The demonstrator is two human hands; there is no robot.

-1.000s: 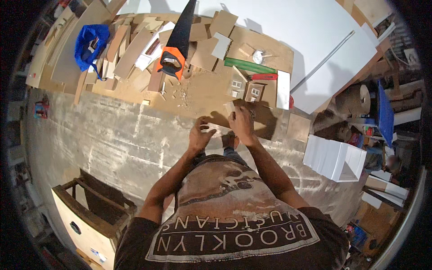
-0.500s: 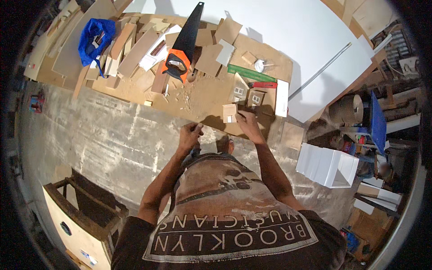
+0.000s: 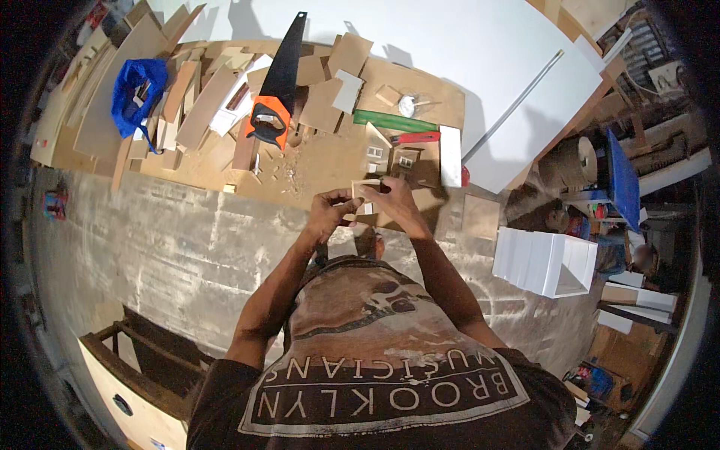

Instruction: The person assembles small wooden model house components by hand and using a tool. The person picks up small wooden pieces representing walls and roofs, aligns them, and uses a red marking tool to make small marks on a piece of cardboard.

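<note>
Both of my hands meet at the near edge of the workboard around a small square wooden panel (image 3: 360,185) with a little white cut-out low on it. My left hand (image 3: 332,213) pinches its left side. My right hand (image 3: 399,205) grips its right side, fingers curled over the upper edge. Just beyond lie a gabled wooden panel (image 3: 376,154) with a white window and a smaller wooden panel (image 3: 406,161), also windowed. Past these are a red cutter-like tool (image 3: 417,138), a long green strip (image 3: 396,121) and a white rectangular piece (image 3: 450,156).
An orange-handled handsaw (image 3: 276,94) lies among wood offcuts (image 3: 318,103) and sawdust. Farther left sits a blue bag (image 3: 139,97). A metal rod (image 3: 514,107) rests on the white sheet (image 3: 480,45). On the floor at right stands a white box (image 3: 544,262); a wooden cabinet (image 3: 135,390) is lower left.
My left hand has moved right and up to take hold of the small panel. My right hand still holds it, now drawn slightly nearer and left. The whole view has shifted somewhat.
</note>
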